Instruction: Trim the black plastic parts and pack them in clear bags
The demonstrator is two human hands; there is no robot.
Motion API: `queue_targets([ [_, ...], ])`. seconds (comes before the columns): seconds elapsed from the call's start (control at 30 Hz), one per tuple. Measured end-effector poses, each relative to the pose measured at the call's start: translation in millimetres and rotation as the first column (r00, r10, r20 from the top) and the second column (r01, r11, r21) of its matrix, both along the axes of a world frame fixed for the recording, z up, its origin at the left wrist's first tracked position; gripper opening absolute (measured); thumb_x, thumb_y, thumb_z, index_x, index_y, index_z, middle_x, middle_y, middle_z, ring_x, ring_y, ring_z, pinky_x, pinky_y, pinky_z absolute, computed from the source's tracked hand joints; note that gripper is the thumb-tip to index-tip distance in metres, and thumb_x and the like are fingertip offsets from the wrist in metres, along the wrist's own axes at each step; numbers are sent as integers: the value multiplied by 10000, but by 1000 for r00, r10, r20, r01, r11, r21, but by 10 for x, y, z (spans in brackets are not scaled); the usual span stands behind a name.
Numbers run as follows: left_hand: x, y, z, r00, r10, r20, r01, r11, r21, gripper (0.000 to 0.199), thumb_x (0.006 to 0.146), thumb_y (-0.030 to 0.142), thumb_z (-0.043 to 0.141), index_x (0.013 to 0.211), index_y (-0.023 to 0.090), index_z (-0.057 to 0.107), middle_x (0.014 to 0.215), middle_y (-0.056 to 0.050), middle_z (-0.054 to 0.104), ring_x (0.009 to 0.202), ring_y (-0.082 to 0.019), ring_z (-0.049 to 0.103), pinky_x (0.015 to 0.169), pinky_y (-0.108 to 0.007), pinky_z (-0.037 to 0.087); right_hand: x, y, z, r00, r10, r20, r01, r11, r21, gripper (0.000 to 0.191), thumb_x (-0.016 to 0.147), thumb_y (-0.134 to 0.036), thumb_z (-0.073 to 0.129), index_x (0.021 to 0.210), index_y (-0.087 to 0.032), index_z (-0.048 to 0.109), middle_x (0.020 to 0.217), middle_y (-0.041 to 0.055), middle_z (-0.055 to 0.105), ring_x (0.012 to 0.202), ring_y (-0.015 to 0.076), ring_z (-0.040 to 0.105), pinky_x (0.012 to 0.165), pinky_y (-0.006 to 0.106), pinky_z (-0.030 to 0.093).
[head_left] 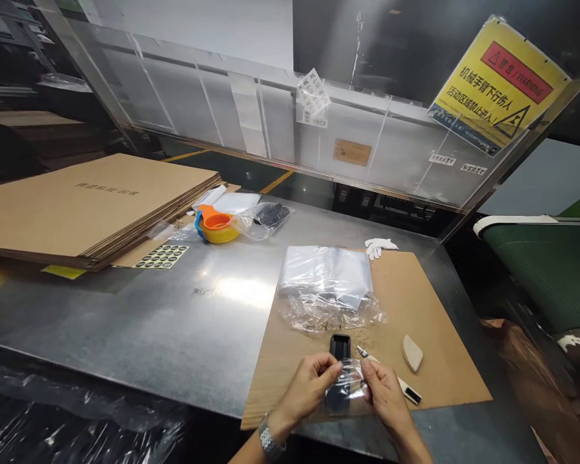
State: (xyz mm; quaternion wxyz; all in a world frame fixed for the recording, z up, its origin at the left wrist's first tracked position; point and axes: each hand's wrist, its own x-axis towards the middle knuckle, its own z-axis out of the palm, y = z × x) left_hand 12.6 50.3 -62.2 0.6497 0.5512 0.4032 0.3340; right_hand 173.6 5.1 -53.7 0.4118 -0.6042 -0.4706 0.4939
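Between my two hands is a small clear plastic bag [352,374], with a dark flat shape showing through or beneath it. My left hand [314,386] pinches its left edge between thumb and fingers; a metal watch is on that wrist. On the other edge, my right hand [383,390] grips the plastic the same way. Just beyond the fingertips lies a black tray-like part [340,346] on the cardboard sheet [444,348]. A light-handled knife [410,392] lies partly behind my right hand. Farther right sits a pale wooden piece [412,354].
A pile of clear plastic bags [326,274] lies behind the black part, with a white glove [381,247] beyond. Stacked cardboard [101,206], a sticker sheet [162,257] and tape rolls [217,225] are at left. A transparent panel [280,122] stands behind the metal table [174,328].
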Motion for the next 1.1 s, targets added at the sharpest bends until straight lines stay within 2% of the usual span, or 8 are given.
queue_targets([
  [0.17,-36,24,10,995,-17,-93,25,997,78,378,802,447,507,621,126,593,565,19,475,559,-105,399,526,-217,310,8,-41,45,998,20,-61,-19,1000,14,480,759,-628,498,845,-163,581,688,12,568,604,125,515,523,215,378],
  [0.33,-92,11,45,978,32,-206,0,988,154,359,812,433,491,617,155,611,572,-4,524,562,-136,443,540,-243,336,2,-40,25,1000,15,-26,-14,1000,14,406,781,-544,530,649,-159,531,571,-20,519,547,111,482,522,218,369],
  [0.5,-129,-150,130,903,360,-234,-242,877,415,198,806,357,516,742,205,626,770,-53,567,808,-211,496,756,-311,375,-107,-47,33,993,-82,80,78,996,50,364,779,-488,552,610,-177,469,524,-45,449,503,91,398,502,214,319],
  [0.57,-114,-233,179,938,282,-200,-202,918,342,198,805,358,528,704,197,585,678,-24,526,687,-175,482,656,-279,389,-186,-71,70,987,-94,130,84,993,79,314,766,-432,583,617,-178,475,548,-47,437,531,93,392,515,211,308],
  [0.67,-72,-306,240,995,88,-48,-85,994,63,216,769,378,587,706,185,514,639,14,488,608,-129,450,568,-232,381,-286,-112,134,985,-44,167,27,995,98,215,754,-345,599,664,-174,505,603,-38,467,573,100,415,534,208,310],
  [0.83,-61,-287,254,990,114,88,-104,988,-116,235,751,388,595,743,157,559,710,-16,561,692,-147,515,644,-247,425,-279,-120,191,986,137,91,-144,987,72,209,756,-363,599,721,-179,506,638,-39,471,597,102,441,540,194,362],
  [1.0,-136,-317,141,941,326,-90,-326,945,9,250,798,381,512,669,169,545,625,-14,529,622,-159,488,592,-267,400,-217,-82,195,993,26,119,-39,993,109,207,837,-368,492,751,-180,502,658,-16,484,596,115,451,545,215,376],
  [1.1,-171,-400,106,871,460,-171,-389,859,333,146,760,275,570,873,184,581,881,-73,583,861,-228,519,768,-342,399,-287,-85,225,976,3,217,-45,982,185,117,838,-282,494,825,-188,563,779,26,542,732,155,487,659,253,384],
])
